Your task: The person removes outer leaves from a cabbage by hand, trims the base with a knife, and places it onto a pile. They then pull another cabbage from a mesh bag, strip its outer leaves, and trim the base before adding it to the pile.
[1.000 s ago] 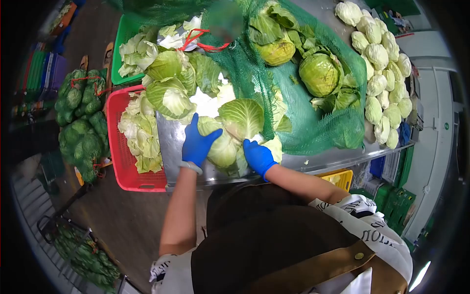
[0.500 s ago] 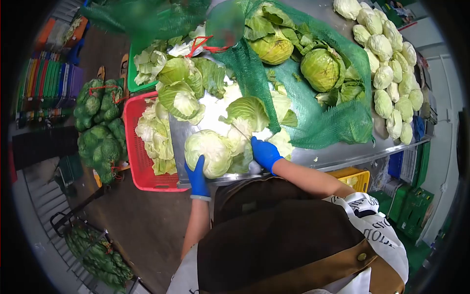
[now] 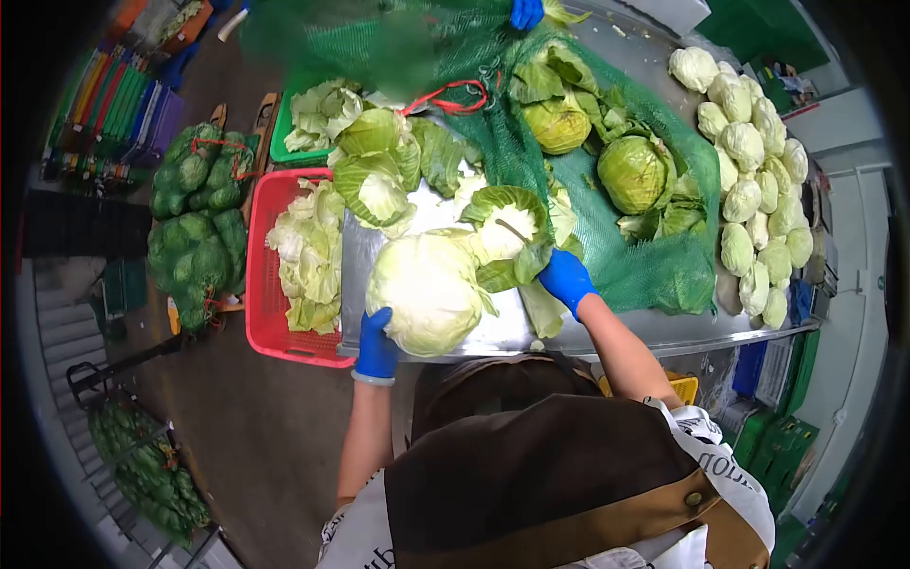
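Note:
My left hand (image 3: 377, 346), in a blue glove, grips the near left side of a large pale cabbage (image 3: 424, 294) at the table's front edge. My right hand (image 3: 569, 282), also gloved in blue, is closed just right of it. A thin dark strip that looks like a knife (image 3: 513, 230) points toward that hand across a green outer leaf (image 3: 507, 209); its handle is hidden. A folded leaf (image 3: 518, 269) lies against the right fingers. Loose leaves (image 3: 377, 175) lie beyond the cabbage. Two untrimmed cabbages (image 3: 633, 174) rest on a green net bag (image 3: 607, 275) to the right.
A red crate (image 3: 261, 284) and a green crate (image 3: 281, 137) of leaves stand left of the metal table (image 3: 749, 327). Trimmed cabbages (image 3: 744, 199) are piled at right. Another person's gloved hand (image 3: 526, 13) is at the net's far end. Netted cabbages (image 3: 194, 251) stand on the floor.
My right hand has moved right, and the green outer leaf now stands farther from the cabbage. My left hand still holds the cabbage, turned slightly. Another person's gloved hand has come into view.

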A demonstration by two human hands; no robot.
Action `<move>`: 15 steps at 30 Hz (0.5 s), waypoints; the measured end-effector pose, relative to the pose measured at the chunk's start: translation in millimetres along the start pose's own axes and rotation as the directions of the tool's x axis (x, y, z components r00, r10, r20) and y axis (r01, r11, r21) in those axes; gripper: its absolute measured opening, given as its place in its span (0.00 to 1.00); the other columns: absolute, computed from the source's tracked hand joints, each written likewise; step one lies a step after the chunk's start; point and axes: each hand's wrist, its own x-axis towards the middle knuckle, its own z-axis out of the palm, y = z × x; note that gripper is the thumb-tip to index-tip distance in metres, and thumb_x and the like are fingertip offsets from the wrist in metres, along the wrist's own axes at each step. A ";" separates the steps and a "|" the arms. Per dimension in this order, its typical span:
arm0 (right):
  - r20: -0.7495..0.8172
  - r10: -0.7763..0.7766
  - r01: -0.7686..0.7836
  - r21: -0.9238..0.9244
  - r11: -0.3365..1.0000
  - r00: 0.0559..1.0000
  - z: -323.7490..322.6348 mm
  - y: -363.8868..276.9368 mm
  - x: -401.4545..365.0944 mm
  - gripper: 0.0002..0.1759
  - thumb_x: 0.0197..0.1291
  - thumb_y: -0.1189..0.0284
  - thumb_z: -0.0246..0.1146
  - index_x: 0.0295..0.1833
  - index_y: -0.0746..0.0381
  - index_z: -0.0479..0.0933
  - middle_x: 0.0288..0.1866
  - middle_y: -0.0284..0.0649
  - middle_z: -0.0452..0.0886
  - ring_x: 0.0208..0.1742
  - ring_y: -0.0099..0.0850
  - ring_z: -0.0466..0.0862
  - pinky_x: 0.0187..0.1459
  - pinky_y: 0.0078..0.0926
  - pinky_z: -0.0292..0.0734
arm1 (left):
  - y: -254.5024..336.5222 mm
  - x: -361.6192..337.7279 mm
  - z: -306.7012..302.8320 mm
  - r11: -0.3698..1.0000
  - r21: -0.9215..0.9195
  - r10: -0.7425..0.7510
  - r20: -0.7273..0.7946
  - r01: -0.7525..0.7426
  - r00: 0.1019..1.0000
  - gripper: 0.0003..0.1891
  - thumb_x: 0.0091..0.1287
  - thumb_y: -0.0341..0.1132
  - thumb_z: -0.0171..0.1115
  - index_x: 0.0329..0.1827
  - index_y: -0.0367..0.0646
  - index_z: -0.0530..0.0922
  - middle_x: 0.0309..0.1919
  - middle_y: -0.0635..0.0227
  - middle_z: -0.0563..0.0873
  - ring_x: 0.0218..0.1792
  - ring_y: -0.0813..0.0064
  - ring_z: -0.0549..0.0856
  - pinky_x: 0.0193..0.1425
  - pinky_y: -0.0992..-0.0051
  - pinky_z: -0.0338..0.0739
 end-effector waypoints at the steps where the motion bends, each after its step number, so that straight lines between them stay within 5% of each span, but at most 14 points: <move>1: -0.030 0.004 -0.004 -0.009 1.000 1.000 -10.5 -4.8 -2.3 0.20 0.60 0.64 0.55 0.55 0.63 0.73 0.41 0.57 0.81 0.45 0.53 0.82 0.47 0.46 0.76 | 4.9 1.6 10.2 0.996 0.081 0.022 0.005 -0.022 1.000 0.35 0.58 0.38 0.61 0.69 0.36 0.63 0.61 0.56 0.75 0.61 0.61 0.75 0.65 0.62 0.71; 2: -0.113 -0.021 0.026 0.046 0.999 0.993 -35.1 -24.6 -17.6 0.19 0.61 0.64 0.56 0.55 0.61 0.73 0.42 0.53 0.82 0.42 0.50 0.82 0.46 0.43 0.77 | 13.5 -1.9 23.9 0.986 0.160 0.038 0.004 -0.038 0.999 0.34 0.57 0.35 0.62 0.68 0.35 0.64 0.59 0.57 0.76 0.59 0.63 0.77 0.63 0.65 0.72; 5: -0.373 -0.378 0.500 0.319 0.805 0.847 -62.5 -50.2 -44.3 0.19 0.64 0.62 0.57 0.57 0.57 0.73 0.44 0.46 0.81 0.42 0.46 0.83 0.44 0.40 0.78 | 14.6 -4.4 37.5 0.961 0.276 0.002 0.004 -0.003 1.000 0.33 0.57 0.32 0.64 0.66 0.34 0.66 0.56 0.58 0.78 0.56 0.66 0.79 0.60 0.69 0.74; 7: -0.342 -0.521 0.596 0.165 0.786 0.782 -58.0 -76.3 -57.2 0.20 0.66 0.60 0.56 0.61 0.53 0.74 0.49 0.40 0.77 0.42 0.42 0.82 0.42 0.34 0.78 | 13.1 -0.5 43.6 0.951 0.308 -0.032 0.031 0.021 0.999 0.32 0.56 0.32 0.65 0.66 0.34 0.66 0.56 0.58 0.78 0.55 0.68 0.79 0.60 0.70 0.74; 12: -0.217 -0.352 0.382 0.116 0.917 0.910 -36.5 -101.2 -48.8 0.16 0.66 0.60 0.54 0.55 0.52 0.76 0.50 0.43 0.76 0.43 0.45 0.81 0.43 0.40 0.78 | 3.0 1.3 60.5 0.925 0.380 -0.036 0.086 0.001 0.996 0.33 0.56 0.31 0.66 0.66 0.34 0.66 0.56 0.59 0.78 0.55 0.68 0.78 0.61 0.70 0.73; 15: -0.120 -0.152 0.167 0.124 0.978 0.981 -31.7 -70.6 -14.3 0.17 0.67 0.59 0.53 0.49 0.59 0.78 0.48 0.47 0.78 0.44 0.47 0.81 0.45 0.44 0.76 | 7.1 -5.1 65.2 0.827 0.539 0.007 0.277 -0.161 0.961 0.35 0.54 0.29 0.67 0.67 0.35 0.66 0.57 0.60 0.77 0.57 0.68 0.77 0.62 0.70 0.72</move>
